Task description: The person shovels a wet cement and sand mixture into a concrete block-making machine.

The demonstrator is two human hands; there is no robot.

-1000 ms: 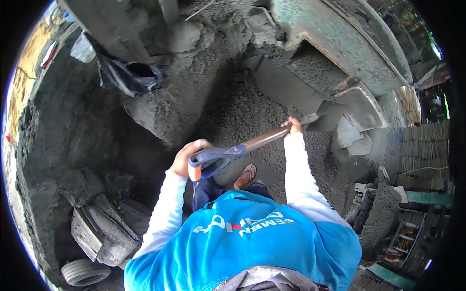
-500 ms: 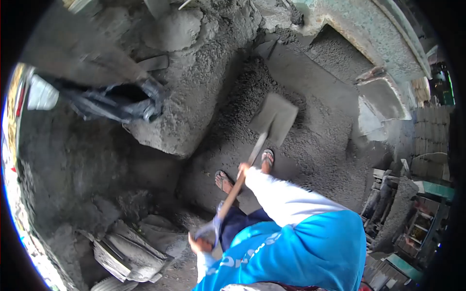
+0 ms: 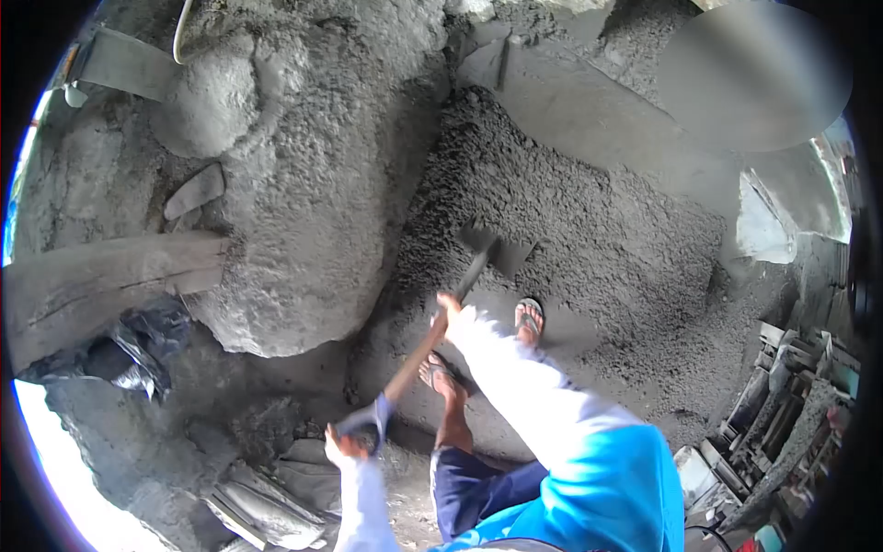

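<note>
Here both hands grasp the shovel (image 3: 432, 336), left hand (image 3: 345, 446) on grip, right hand (image 3: 451, 308) mid-shaft; blade in wet gravel (image 3: 570, 212), likely heavy.

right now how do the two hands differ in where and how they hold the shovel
The left hand grips the blue D-handle at the top end of the shovel, low and close to the body. The right hand grips the wooden shaft further down, nearer the blade, which is dug into the grey gravel mix. The right arm reaches forward; the left stays tucked in. Both are bare, closed on the shovel, with white sleeves.
</note>
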